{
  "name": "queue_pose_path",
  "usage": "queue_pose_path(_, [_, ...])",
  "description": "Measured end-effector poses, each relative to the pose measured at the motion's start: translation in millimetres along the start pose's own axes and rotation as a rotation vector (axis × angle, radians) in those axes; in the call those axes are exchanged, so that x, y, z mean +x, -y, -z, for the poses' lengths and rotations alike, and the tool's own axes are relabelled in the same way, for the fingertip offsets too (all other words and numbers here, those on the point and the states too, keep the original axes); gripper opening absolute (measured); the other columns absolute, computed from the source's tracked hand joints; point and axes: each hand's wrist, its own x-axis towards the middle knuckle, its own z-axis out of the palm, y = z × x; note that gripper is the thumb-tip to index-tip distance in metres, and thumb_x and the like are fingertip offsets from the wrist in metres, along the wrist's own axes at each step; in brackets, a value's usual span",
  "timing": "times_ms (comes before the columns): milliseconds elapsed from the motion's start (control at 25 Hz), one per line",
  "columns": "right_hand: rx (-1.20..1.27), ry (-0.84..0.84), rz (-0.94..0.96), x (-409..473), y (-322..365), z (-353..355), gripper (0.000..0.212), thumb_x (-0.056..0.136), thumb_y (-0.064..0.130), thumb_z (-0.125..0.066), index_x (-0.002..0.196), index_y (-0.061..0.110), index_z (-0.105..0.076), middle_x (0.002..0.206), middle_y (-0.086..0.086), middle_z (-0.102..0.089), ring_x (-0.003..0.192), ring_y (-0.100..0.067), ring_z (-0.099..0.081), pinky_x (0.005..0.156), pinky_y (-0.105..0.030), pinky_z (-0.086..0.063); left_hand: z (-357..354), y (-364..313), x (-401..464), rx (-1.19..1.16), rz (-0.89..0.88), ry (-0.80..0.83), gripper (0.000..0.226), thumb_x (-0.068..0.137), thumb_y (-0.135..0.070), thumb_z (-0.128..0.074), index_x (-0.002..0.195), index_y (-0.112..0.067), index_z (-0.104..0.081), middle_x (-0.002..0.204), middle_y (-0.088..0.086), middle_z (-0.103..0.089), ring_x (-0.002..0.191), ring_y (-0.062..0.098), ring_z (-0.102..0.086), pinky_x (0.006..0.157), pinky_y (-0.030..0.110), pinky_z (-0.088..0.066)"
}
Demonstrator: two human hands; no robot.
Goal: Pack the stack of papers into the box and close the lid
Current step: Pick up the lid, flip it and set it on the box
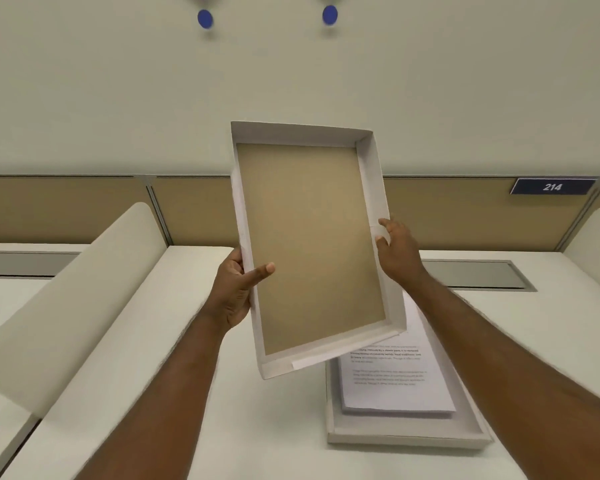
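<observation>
Centre of the frame: shallow white cardboard lid with a brown inner face (309, 244), held up in the air, hollow side toward the camera, tilted with its near end dipping to the lower right. Left hand (238, 292) clamped on the lid's left long edge, thumb lying across the brown inner face, fingers hidden behind. Right hand (397, 252) at the right long edge, fingers half spread and only lightly touching the white wall; whether a firm grip exists there cannot be told.

Lower right of the frame: shallow white cardboard box base (409, 436) resting flat on the pale cream desk surface (284, 427). Stack of white printed papers (392, 386) already lying inside that base, its far end hidden behind the raised lid, a margin of box floor showing along the near side.

Judged from this: packing done, closing in hand. Next move calls for turning the lid hollow side down, squaring its long axis with the base, bringing it over to the lower right and lowering it evenly so all four walls slip outside the base walls. Stack looks slightly skewed in the base, so a snagged corner seems possible.

Upper right of the frame: dark blue sign reading 214 (552, 187) on the tan partition.
</observation>
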Motion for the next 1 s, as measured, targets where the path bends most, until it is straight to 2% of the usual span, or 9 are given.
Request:
queue_pose_path(120, [0.11,-0.069,0.069,-8,25,14,0.042,0.099,0.029,-0.046,0.132,0.004,-0.052,0.14,-0.015,-0.051,0.134,-0.026,-0.043,0.111,-0.031,-0.032,-47,8,-1,0.047,-0.09,-0.136,0.051,0.058,-0.017,-0.092,0.102,-0.019,-0.067,0.102,0.007,-0.071,0.094,0.026,-0.064,0.087,0.038,-0.056])
queue_pose_path(240, [0.239,-0.023,0.179,-30,57,26,0.046,0.095,0.043,-0.049,0.131,0.013,-0.054,0.134,-0.005,-0.059,0.121,-0.02,-0.057,0.101,-0.033,-0.046,-94,13,-3,0.117,-0.205,-0.196,0.051,0.056,-0.027,-0.094,0.1,-0.022,-0.068,0.101,0.001,-0.076,0.092,0.022,-0.072,0.08,0.035,-0.06])
queue_pose_path(400, [0.188,0.075,0.269,-46,91,50,0.055,0.086,0.054,-0.055,0.128,0.019,-0.052,0.12,-0.001,-0.067,0.104,-0.021,-0.065,0.087,-0.04,-0.055,-162,22,-12,0.37,-0.314,-0.394,0.044,0.065,-0.029,-0.085,0.103,-0.021,-0.064,0.086,-0.008,-0.074,0.074,0.005,-0.067,0.063,0.02,-0.054])
queue_pose_path(560, [0.17,-0.166,0.241,-57,101,62,0.058,0.074,0.052,-0.07,0.11,0.016,-0.042,0.084,0.003,-0.056,0.073,-0.023,-0.055,0.063,-0.029,-0.044,-214,31,-22,0.687,-0.392,-0.486,0.025,0.09,-0.013,-0.062,0.111,0.0,-0.062,0.093,0.008,-0.071,0.068,0.002,-0.053,0.058,-0.006,-0.035])
queue_pose_path(680, [0.335,-0.355,0.193,-63,91,70,0.06,0.071,0.035,-0.079,0.107,0.013,-0.036,0.088,0.005,-0.049,0.074,-0.018,-0.051,0.064,-0.024,-0.04,-236,39,-32,0.637,-0.367,-0.343,0.032,0.093,0.004,-0.056,0.125,0.008,-0.054,0.118,0.021,-0.065,0.079,-0.024,-0.051,0.064,-0.011,-0.035])
queue_pose_path(760, [0.4,-0.434,0.175,-59,77,84,0.049,0.072,0.019,-0.075,0.104,0.01,-0.038,0.087,0.002,-0.051,0.074,-0.024,-0.056,0.062,-0.031,-0.048,-246,43,-39,0.667,-0.412,-0.226,0.049,0.087,-0.001,-0.065,0.133,0.001,-0.049,0.13,0.015,-0.061,0.098,-0.02,-0.053,0.08,-0.003,-0.044])
queue_pose_path(880, [0.427,-0.43,0.189,-45,52,111,0.039,0.067,0.007,-0.065,0.093,0.015,-0.036,0.071,0.005,-0.046,0.058,-0.019,-0.05,0.052,-0.028,-0.046,-242,55,-35,0.803,-0.501,0.021,0.097,0.069,-0.038,-0.082,0.149,-0.014,-0.032,0.155,0.007,-0.038,0.141,0.009,-0.038,0.11,0.011,-0.036])
queue_pose_path(960, [0.432,-0.375,0.241,-40,35,128,0.041,0.064,0.005,-0.066,0.089,0.015,-0.035,0.065,0.011,-0.038,0.05,-0.011,-0.038,0.045,-0.02,-0.034,-224,64,-31,0.798,-0.524,0.039,0.102,0.07,-0.064,-0.066,0.151,-0.02,-0.021,0.16,-0.002,-0.024,0.148,0.007,-0.024,0.115,0.01,-0.023])
queue_pose_path(1000, [0.451,-0.331,0.26,-38,27,137,0.041,0.064,0.004,-0.067,0.088,0.015,-0.036,0.064,0.01,-0.037,0.051,-0.013,-0.035,0.046,-0.025,-0.034,-212,67,-29,0.758,-0.514,-0.03,0.1,0.074,-0.072,-0.056,0.152,-0.02,-0.021,0.159,-0.009,-0.023,0.147,0.001,-0.022,0.115,0.009,-0.021])
